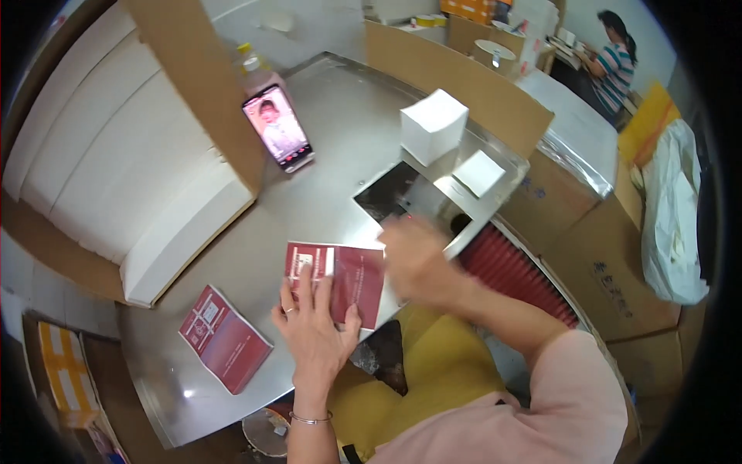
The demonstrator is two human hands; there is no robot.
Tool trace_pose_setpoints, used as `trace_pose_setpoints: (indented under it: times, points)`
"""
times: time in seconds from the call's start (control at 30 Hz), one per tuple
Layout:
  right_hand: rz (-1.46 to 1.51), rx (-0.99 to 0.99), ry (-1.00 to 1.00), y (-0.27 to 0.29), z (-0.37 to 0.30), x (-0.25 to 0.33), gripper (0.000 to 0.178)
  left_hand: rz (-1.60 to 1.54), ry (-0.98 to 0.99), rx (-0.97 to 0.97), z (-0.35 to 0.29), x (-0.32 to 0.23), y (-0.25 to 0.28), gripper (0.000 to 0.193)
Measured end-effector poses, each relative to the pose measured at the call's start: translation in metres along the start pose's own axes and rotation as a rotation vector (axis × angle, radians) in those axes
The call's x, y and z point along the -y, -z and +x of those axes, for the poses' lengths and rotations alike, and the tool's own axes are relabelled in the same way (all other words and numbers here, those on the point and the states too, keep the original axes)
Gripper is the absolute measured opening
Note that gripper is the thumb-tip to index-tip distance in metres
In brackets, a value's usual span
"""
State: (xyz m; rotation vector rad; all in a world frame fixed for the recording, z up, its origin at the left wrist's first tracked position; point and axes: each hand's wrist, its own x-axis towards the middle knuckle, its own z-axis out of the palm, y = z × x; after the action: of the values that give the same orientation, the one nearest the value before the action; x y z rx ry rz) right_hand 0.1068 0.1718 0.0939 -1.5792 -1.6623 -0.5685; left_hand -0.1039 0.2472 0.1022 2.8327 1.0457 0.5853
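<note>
Your left hand [321, 329] rests, fingers [306, 292] spread, on a red sheet [361, 278] on the metal surface [332, 100]; your right hand [417, 259], blurred, is at the sheet's right side. A red stack [232, 344] lies apart to your left. Farther off, a lit phone [278, 130] stands by a bottle [253, 63], left of a white stack [433, 127].

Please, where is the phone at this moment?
In the head view, the phone is propped in the upper left, in front of the yellow-capped bottle and right of the cardboard box.

Right hand [418, 257]: motion-blurred, apparently curled; contents indeterminate. Left hand [318, 319]: partly covers red printed sheet [361, 280]. Left carton [189, 85]: cut off at top.
</note>
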Motion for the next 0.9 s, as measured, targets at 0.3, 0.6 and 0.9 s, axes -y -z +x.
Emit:
trace_pose_setpoints:
  times: [0.3,0.6,0.9]
  points:
    - [-0.519,0.190,-0.415,0.048,-0.042,-0.093,0.033,0.147,0.023,-0.163,0.006,-0.007,0.000,0.063]
    - [-0.293,-0.582,-0.465,0.097,0.058,-0.122,0.018,0.036,-0.004,0.005,0.009,-0.012,0.011,0.035]
    - [-0.610,0.013,-0.210,0.045,0.085,-0.154,0.015,-0.056,0.037,-0.102,0.009,-0.019,-0.002,0.031]
